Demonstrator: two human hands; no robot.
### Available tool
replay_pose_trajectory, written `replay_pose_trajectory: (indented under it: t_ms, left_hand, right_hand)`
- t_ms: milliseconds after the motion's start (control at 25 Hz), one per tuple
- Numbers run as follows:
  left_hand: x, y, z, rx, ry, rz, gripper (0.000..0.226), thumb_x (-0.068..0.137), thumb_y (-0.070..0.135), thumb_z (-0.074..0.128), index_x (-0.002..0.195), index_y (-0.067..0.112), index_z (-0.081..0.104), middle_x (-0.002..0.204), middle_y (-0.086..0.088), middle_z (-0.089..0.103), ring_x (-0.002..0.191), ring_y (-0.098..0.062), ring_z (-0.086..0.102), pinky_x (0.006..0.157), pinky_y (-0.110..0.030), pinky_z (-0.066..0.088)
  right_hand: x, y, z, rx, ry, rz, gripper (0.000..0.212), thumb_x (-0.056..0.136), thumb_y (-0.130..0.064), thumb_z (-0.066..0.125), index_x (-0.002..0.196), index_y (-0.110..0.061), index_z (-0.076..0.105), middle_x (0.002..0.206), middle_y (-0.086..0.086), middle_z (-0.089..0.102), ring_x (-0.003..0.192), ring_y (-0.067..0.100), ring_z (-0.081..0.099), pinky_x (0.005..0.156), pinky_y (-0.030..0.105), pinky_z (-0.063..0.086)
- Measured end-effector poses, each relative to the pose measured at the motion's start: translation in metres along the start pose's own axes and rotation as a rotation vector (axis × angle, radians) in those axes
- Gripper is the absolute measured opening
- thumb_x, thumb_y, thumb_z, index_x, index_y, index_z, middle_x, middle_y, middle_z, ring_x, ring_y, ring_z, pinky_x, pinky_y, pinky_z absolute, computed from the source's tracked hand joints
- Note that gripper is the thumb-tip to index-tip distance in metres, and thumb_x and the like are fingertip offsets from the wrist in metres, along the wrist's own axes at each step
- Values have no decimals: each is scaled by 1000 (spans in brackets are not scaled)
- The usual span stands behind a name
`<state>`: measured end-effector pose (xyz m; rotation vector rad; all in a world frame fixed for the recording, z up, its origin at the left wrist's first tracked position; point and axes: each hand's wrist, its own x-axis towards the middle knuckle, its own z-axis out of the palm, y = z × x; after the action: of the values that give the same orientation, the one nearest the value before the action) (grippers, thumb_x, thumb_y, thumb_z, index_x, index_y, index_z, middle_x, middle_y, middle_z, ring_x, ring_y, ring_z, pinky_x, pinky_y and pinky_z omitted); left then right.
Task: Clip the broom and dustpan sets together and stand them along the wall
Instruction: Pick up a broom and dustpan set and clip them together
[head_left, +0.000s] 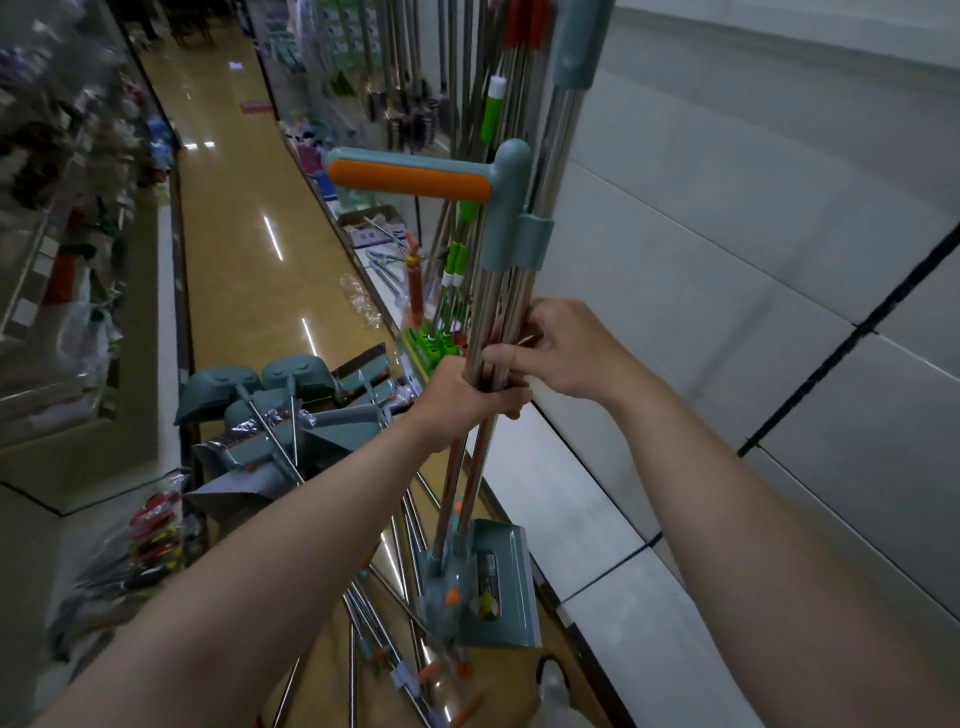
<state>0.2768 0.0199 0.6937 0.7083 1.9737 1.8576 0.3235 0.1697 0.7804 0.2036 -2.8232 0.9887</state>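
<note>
The left hand (470, 395) is wrapped tight around the metal poles (480, 332) of an upright broom and dustpan set, its dustpan (493, 582) on the floor beside the white wall (727, 260). The right hand (566, 348) pinches the same poles with its fingertips.

The dustpan (498, 577) was teal with small orange tabs, and its handle (415, 179) was teal with an orange grip above silver metal poles (480, 332). The wall (753, 218) was pale grey tile with dark grout lines, and the floor (244, 249) was glossy tan. Neighbouring mop poles (491, 111) bore bright green and white sleeves.
</note>
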Motion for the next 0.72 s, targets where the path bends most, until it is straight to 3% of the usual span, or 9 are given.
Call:
replay_pose_trajectory:
  t_ms: [200, 320, 480, 720]
  left_hand:
    - [38, -20, 20, 118, -100, -81, 26, 77, 15, 83, 98, 6, 71, 83, -2, 71, 84, -19, 70, 80, -39, 58]
    - [68, -43, 34, 223, -195, -130, 34, 76, 29, 83, 100, 11, 68, 89, -5, 68, 88, -17, 66, 88, -51, 55]
    - [103, -65, 56, 284, -166, -124, 33, 92, 20, 70, 125, 17, 66, 116, 0, 71, 110, -13, 66, 101, -42, 52]
    - [173, -76, 96, 270, -137, -132, 29, 98, 14, 59, 125, 19, 66, 120, 3, 70, 113, -12, 64, 101, -37, 52]
  right_hand:
    - [-4, 41, 2, 108, 142, 112, 24, 82, -33, 79, 100, -16, 74, 95, -2, 75, 86, 12, 69, 76, 24, 52]
    - [-3, 85, 6, 156, 208, 198, 17, 80, -30, 80, 96, -23, 76, 90, -4, 76, 84, 11, 71, 79, 32, 57]
    - [2, 145, 4, 169, 278, 323, 16, 82, -28, 78, 82, -39, 67, 81, -11, 74, 80, 9, 71, 81, 36, 58]
    - [24, 217, 2, 152, 302, 410, 20, 83, -33, 76, 103, -31, 74, 87, -8, 76, 81, 12, 71, 81, 34, 58]
